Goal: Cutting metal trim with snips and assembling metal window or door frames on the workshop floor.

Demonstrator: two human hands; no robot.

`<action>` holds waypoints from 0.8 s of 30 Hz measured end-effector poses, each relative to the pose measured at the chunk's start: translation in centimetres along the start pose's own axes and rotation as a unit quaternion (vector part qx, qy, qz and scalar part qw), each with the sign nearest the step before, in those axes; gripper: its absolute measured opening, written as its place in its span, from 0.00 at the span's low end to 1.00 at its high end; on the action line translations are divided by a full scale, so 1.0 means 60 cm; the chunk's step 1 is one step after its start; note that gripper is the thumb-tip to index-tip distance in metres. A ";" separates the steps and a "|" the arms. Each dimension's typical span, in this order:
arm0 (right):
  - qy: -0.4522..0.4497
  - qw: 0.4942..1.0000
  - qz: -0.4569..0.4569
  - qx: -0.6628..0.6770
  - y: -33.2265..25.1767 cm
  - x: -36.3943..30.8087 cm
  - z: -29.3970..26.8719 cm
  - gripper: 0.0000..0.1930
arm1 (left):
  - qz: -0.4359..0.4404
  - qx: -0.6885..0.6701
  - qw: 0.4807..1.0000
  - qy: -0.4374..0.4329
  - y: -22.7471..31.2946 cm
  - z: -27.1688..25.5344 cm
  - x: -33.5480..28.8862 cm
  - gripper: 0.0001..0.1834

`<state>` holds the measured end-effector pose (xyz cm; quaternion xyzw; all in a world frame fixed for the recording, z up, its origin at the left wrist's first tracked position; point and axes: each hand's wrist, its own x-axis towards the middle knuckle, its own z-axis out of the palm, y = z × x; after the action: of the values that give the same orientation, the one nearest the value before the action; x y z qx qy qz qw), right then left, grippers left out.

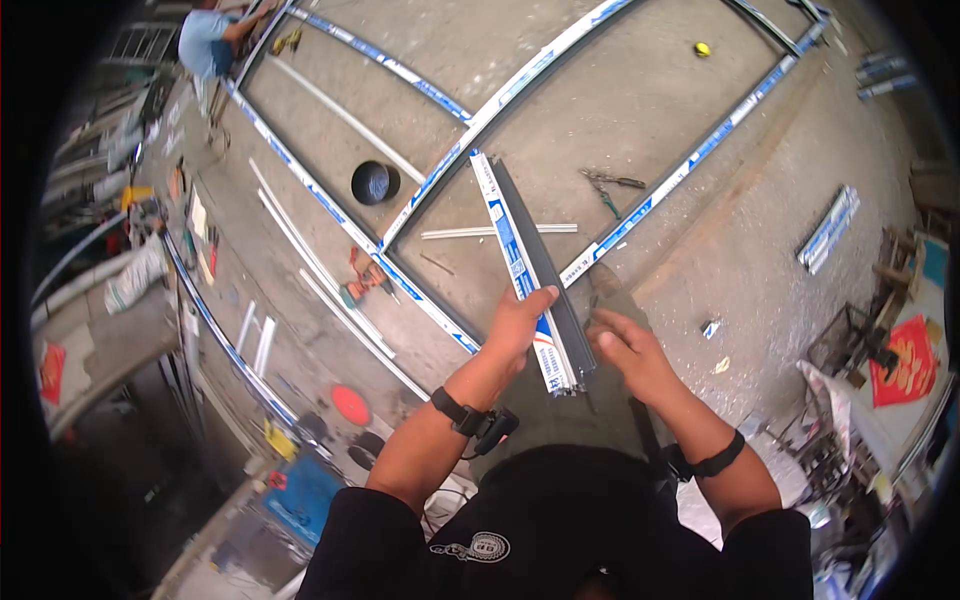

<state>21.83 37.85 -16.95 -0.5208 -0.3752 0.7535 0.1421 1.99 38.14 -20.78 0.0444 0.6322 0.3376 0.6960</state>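
Note:
My left hand (514,328) is closed around a short length of dark metal window-frame profile (540,255), its white and blue film facing up. The piece slants away from me over the floor frame, its near end above my lap. My right hand (634,352) is at the profile's right side near that end, fingers apart and slightly bent; whether the fingertips touch it is unclear. Beyond the profile lies a large frame (500,97) of film-covered bars. Pliers (606,190) rest inside it by the right bar, and a thin white strip (450,234) passes beneath the held piece.
A black bucket (375,183) stands inside the frame, and an orange-green power drill (364,280) lies at its left bar. White strips (330,310) lie farther left. Another person (207,45) crouches at the far left corner. Wrapped profiles (828,230) lie at right.

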 end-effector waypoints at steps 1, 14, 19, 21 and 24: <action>-0.022 0.999 -0.006 -0.031 -0.004 -0.001 0.000 0.33 | -0.005 0.011 1.000 -0.011 0.008 0.014 -0.018 0.16; 0.186 0.974 -0.059 -0.114 0.022 -0.114 0.086 0.23 | 0.096 0.166 0.971 -0.139 0.024 0.067 -0.095 0.24; 0.182 0.968 -0.026 -0.170 0.000 -0.207 0.119 0.24 | -0.109 0.122 0.945 -0.282 0.072 0.016 -0.097 0.29; 0.178 0.965 -0.056 -0.184 0.002 -0.241 0.138 0.25 | -0.079 0.139 0.937 -0.311 0.094 0.006 -0.095 0.30; 0.153 0.956 -0.058 -0.244 -0.010 -0.294 0.154 0.25 | -0.028 0.113 0.947 -0.299 0.124 0.000 -0.090 0.30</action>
<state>20.83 23.71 -2.95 -0.6263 -0.5505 0.5410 0.1099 -0.94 41.01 -12.53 0.2039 0.4295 0.2158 0.8529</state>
